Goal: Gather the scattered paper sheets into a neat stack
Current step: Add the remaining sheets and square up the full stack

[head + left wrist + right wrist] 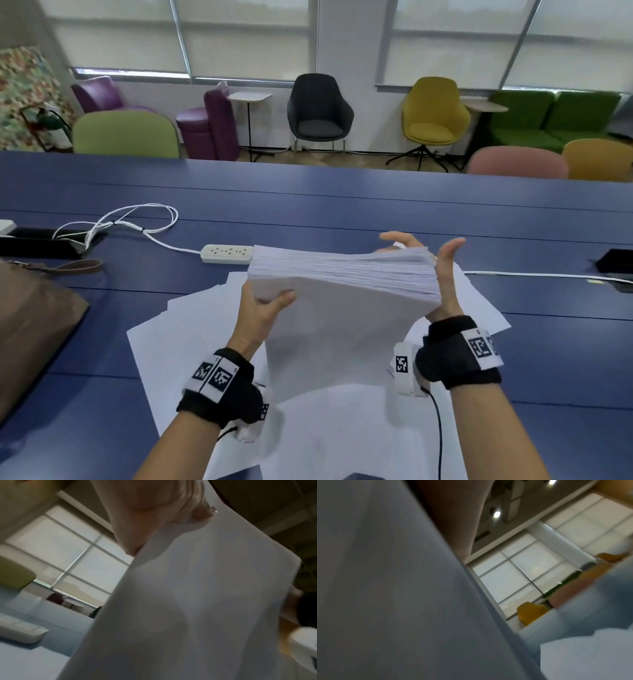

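Note:
A thick stack of white paper sheets (342, 301) stands nearly upright above the blue table (342, 205), its upper edge facing me. My left hand (263, 305) grips its left side, thumb curled over the near face. My right hand (442, 270) lies flat against the stack's right side with straight fingers and the thumb raised. Several loose sheets (191, 342) lie spread on the table under and around the stack. In the left wrist view the stack (197, 601) fills the frame below my left hand (154, 513). The right wrist view shows the stack (385, 588) up close.
A white power strip (227, 253) with a looped white cable (137, 219) lies just behind the stack. A brown bag (34, 329) sits at the left edge. A dark device (616, 262) and a white cord (548, 275) lie at the right. Chairs (320, 113) stand beyond the table.

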Demonstrator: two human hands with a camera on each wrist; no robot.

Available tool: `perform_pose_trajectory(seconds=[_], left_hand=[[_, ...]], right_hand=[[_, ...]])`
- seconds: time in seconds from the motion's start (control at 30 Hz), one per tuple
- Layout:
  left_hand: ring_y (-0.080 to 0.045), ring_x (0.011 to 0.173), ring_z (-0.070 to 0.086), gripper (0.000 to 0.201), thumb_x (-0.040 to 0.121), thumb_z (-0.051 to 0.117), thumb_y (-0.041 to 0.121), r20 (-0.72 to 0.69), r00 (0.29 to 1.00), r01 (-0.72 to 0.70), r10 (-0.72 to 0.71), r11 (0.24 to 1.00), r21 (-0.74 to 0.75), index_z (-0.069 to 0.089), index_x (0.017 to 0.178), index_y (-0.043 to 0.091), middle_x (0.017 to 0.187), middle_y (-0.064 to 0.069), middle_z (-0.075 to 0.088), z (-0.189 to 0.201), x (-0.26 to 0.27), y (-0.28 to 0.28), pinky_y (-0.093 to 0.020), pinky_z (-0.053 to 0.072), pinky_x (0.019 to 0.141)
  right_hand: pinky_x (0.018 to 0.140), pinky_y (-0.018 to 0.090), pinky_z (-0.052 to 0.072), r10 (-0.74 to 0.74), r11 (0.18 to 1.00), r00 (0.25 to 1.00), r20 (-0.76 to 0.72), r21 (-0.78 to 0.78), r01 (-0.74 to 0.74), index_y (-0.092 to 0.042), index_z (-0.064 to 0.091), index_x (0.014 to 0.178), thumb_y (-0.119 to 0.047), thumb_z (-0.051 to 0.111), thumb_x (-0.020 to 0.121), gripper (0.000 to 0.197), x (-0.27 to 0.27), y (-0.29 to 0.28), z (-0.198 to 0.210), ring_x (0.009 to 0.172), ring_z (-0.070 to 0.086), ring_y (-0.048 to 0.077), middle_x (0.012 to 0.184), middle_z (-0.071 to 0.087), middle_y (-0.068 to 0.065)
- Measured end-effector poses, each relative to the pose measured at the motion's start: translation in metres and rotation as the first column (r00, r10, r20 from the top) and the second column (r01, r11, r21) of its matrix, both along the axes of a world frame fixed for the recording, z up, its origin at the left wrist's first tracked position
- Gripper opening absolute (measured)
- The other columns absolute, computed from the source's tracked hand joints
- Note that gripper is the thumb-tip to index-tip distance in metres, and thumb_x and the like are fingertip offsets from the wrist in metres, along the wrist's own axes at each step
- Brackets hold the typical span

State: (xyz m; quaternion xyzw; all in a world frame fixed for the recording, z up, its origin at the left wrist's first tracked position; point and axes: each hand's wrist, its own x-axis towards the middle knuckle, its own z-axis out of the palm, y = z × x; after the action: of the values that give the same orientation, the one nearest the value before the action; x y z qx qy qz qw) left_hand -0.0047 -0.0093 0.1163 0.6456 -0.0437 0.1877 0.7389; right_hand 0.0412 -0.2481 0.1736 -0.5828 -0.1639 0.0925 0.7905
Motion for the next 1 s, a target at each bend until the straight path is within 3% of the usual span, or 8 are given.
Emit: perform_pose_trajectory(seconds=[0.17, 0.23, 0.33, 0.57, 0.63, 0.73, 0.83, 1.0], left_hand=[[-0.003, 0.07, 0.067, 0.053, 0.051, 0.074, 0.035, -0.056, 0.998, -0.028, 0.026, 0.999, -0.037, 0.061, 0.094, 0.006, 0.075, 0.013, 0.073, 0.0, 0.005, 0.0, -0.017, 0.052, 0.062], [-0.002, 0.067, 0.066, 0.037, 0.059, 0.077, 0.026, -0.104, 0.993, -0.066, 0.065, 0.998, -0.015, 0.062, 0.089, 0.009, 0.072, 0.015, 0.072, -0.004, 0.007, 0.0, -0.015, 0.051, 0.06], [-0.003, 0.062, 0.064, 0.012, 0.079, 0.07, 0.006, -0.176, 0.976, -0.132, 0.131, 0.991, 0.006, 0.064, 0.078, 0.017, 0.066, 0.013, 0.071, -0.006, 0.008, -0.005, -0.013, 0.05, 0.056], [-0.004, 0.065, 0.064, 0.009, 0.083, 0.066, 0.009, -0.181, 0.964, -0.201, 0.196, 0.98, -0.009, 0.065, 0.08, 0.017, 0.078, 0.006, 0.068, -0.001, 0.013, -0.017, -0.015, 0.051, 0.057], [-0.002, 0.064, 0.065, 0.012, 0.083, 0.065, 0.007, -0.174, 0.973, -0.152, 0.148, 0.988, -0.009, 0.064, 0.08, 0.018, 0.072, 0.01, 0.07, -0.002, 0.008, -0.017, -0.016, 0.052, 0.058], [-0.003, 0.069, 0.067, 0.03, 0.068, 0.076, 0.03, -0.114, 0.993, -0.045, 0.037, 0.997, -0.068, 0.063, 0.089, 0.012, 0.074, 0.011, 0.073, -0.004, 0.002, -0.01, -0.019, 0.052, 0.062], [-0.009, 0.081, 0.067, 0.093, 0.048, 0.081, 0.06, -0.063, 0.998, -0.002, -0.003, 0.997, -0.076, 0.054, 0.111, -0.003, 0.088, 0.004, 0.071, 0.0, 0.002, 0.001, -0.021, 0.053, 0.068], [-0.008, 0.092, 0.066, 0.109, 0.043, 0.084, 0.059, -0.013, 0.999, 0.049, -0.05, 0.998, -0.045, 0.044, 0.125, -0.002, 0.105, -0.004, 0.065, 0.007, 0.003, 0.002, -0.02, 0.052, 0.075]], right_hand=[[0.095, 0.033, 0.047, -0.155, 0.988, 0.986, -0.063, -0.019, 0.154, -0.023, 0.062, 0.11, -0.099, 0.028, 0.045, 0.106, -0.004, -0.009, -0.015, 0.112, 0.06, 0.024, 0.097, 0.073, -0.009], [0.083, 0.013, 0.048, -0.227, 0.974, 0.966, -0.125, -0.021, 0.226, -0.029, 0.052, 0.118, -0.102, 0.031, 0.033, 0.114, -0.012, -0.015, -0.032, 0.119, 0.056, 0.016, 0.085, 0.071, -0.024], [0.081, 0.015, 0.049, -0.127, 0.992, 0.991, -0.048, 0.007, 0.127, -0.029, 0.054, 0.119, -0.095, 0.048, 0.041, 0.102, -0.03, -0.015, -0.061, 0.107, 0.061, 0.002, 0.104, 0.07, -0.02], [0.068, 0.015, 0.052, -0.405, 0.89, 0.913, 0.046, -0.21, 0.405, -0.026, 0.054, 0.105, -0.013, 0.069, 0.082, 0.031, -0.026, 0.002, -0.082, 0.1, 0.062, 0.019, 0.105, 0.064, -0.002], [0.067, 0.016, 0.052, -0.39, 0.908, 0.92, 0.024, -0.156, 0.389, -0.023, 0.057, 0.102, -0.038, 0.072, 0.077, 0.033, -0.023, 0.001, -0.073, 0.09, 0.064, 0.013, 0.102, 0.067, 0.001], [0.072, 0.021, 0.054, -0.272, 0.957, 0.96, 0.069, -0.086, 0.278, -0.021, 0.063, 0.094, -0.076, 0.075, 0.034, 0.082, -0.02, -0.005, -0.053, 0.079, 0.066, 0.001, 0.083, 0.073, -0.011], [0.081, 0.035, 0.053, -0.112, 0.988, 0.975, 0.191, -0.083, 0.129, -0.02, 0.07, 0.098, -0.079, 0.073, 0.033, 0.089, -0.016, -0.007, -0.026, 0.091, 0.066, 0.014, 0.089, 0.073, -0.009], [0.082, 0.03, 0.053, -0.097, 0.991, 0.974, 0.206, -0.071, 0.114, -0.015, 0.052, 0.116, -0.076, 0.074, 0.038, 0.101, -0.006, -0.008, -0.013, 0.101, 0.063, 0.016, 0.107, 0.067, -0.001]])
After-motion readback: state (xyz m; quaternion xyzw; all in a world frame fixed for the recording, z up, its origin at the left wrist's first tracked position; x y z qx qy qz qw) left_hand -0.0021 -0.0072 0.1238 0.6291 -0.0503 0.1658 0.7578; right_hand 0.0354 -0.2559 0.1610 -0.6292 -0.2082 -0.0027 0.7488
